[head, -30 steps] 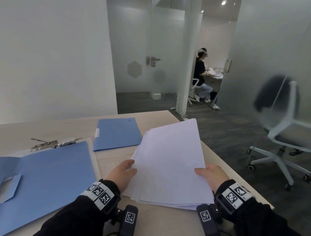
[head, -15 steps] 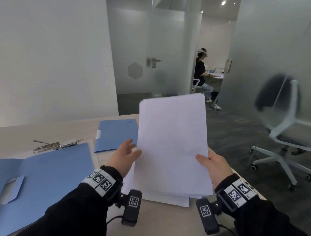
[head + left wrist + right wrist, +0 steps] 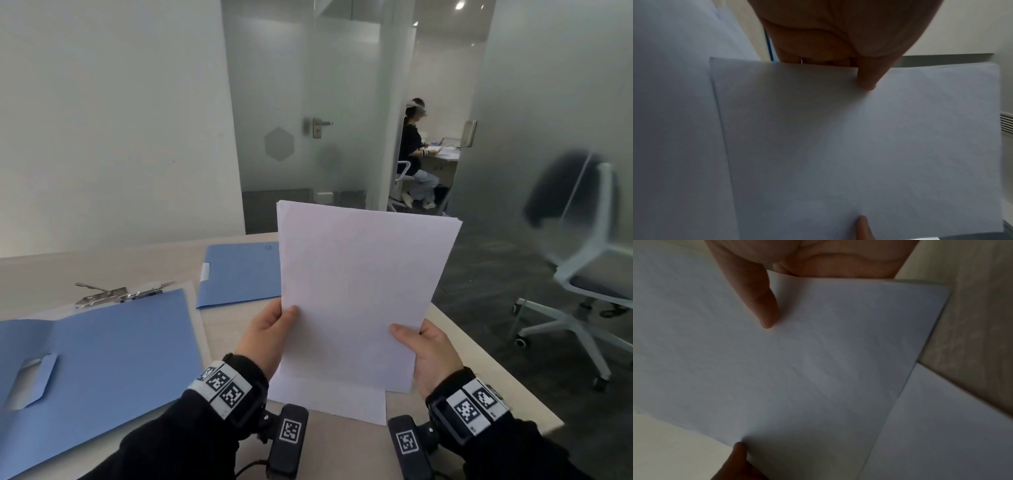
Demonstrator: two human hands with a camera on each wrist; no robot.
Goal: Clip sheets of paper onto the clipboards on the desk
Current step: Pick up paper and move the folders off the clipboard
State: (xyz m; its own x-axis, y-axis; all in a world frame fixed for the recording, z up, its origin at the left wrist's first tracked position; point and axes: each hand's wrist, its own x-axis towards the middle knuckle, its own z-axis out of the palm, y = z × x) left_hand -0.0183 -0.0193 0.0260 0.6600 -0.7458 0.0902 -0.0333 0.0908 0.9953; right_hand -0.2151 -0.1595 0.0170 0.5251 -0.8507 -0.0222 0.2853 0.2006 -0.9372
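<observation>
A white office chair (image 3: 579, 270) on castors stands on the dark floor (image 3: 479, 274) to the right, blurred behind a frosted glass wall (image 3: 548, 102). Far ahead, a frosted glass door (image 3: 274, 102) with a metal handle (image 3: 318, 126) is closed; a hexagon mark (image 3: 279, 144) sits on the glass to the handle's left. Through the gap right of a white pillar (image 3: 394, 102), another person (image 3: 416, 154) sits at a far table (image 3: 445, 159). A plain white wall (image 3: 113, 120) fills the left.

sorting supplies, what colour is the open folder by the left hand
Light blue, clearest in the head view.
</observation>
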